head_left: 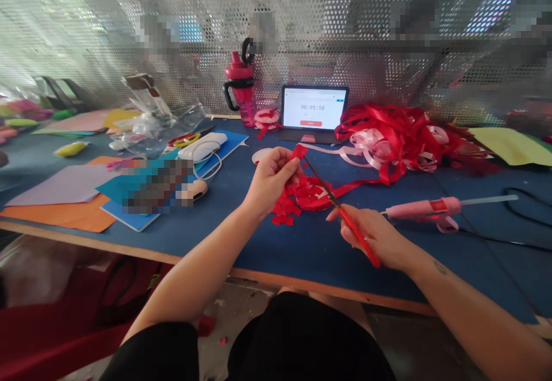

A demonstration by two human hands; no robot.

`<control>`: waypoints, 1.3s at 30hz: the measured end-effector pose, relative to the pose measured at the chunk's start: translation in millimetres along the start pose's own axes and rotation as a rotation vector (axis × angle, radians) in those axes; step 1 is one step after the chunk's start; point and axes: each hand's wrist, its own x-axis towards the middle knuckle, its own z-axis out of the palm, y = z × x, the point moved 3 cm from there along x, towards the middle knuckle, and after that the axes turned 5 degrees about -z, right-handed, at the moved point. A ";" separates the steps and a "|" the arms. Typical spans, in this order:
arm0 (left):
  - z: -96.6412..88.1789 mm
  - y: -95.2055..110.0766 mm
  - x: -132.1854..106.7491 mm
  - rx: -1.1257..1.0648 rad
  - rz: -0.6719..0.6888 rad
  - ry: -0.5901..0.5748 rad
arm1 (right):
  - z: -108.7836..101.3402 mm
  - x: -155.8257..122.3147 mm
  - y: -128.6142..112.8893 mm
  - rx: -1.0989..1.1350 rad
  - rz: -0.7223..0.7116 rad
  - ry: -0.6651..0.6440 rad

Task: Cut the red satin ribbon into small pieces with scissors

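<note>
Between the thumb and fingers of my left hand (275, 177) is pinched a short piece of red ribbon (299, 151). My right hand (373, 233) grips red-handled scissors (356, 233), their blades pointing up and left toward that ribbon. Whether the blades touch it I cannot tell. Beneath both hands lies a heap of small cut red ribbon pieces (284, 211) on the blue tabletop (241, 234). A longer red ribbon strip (356, 185) runs from the heap toward a big tangle of red and pink ribbon (388, 137) at the back right.
A pink glue gun (425, 208) with its cord lies on the right. Behind stand a tablet (314, 108) showing a timer and a pink bottle (244, 91). Coloured paper sheets (64, 184), a white power bank (202, 146) and plastic bags (150, 116) occupy the left.
</note>
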 end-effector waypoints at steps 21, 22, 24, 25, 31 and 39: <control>8.7 3.3 -6.9 -0.010 -0.065 -0.067 | 0.6 2.0 -6.3 -0.101 -0.015 -0.050; 8.9 3.3 -6.9 -0.005 -0.066 -0.073 | 0.7 2.0 -6.1 -0.081 -0.020 -0.049; 9.0 3.3 -7.0 0.011 -0.057 -0.077 | 0.9 1.5 -5.5 -0.060 -0.023 -0.039; 9.0 3.2 -7.0 0.022 -0.051 -0.078 | 0.9 1.2 -5.2 -0.055 -0.024 -0.036; 7.9 -1.9 -6.1 0.071 -0.024 -0.113 | 2.2 0.6 -0.8 -0.015 -0.057 -0.012; 7.1 -6.0 -4.6 0.023 -0.063 -0.127 | 5.9 1.8 4.4 0.158 -0.033 0.004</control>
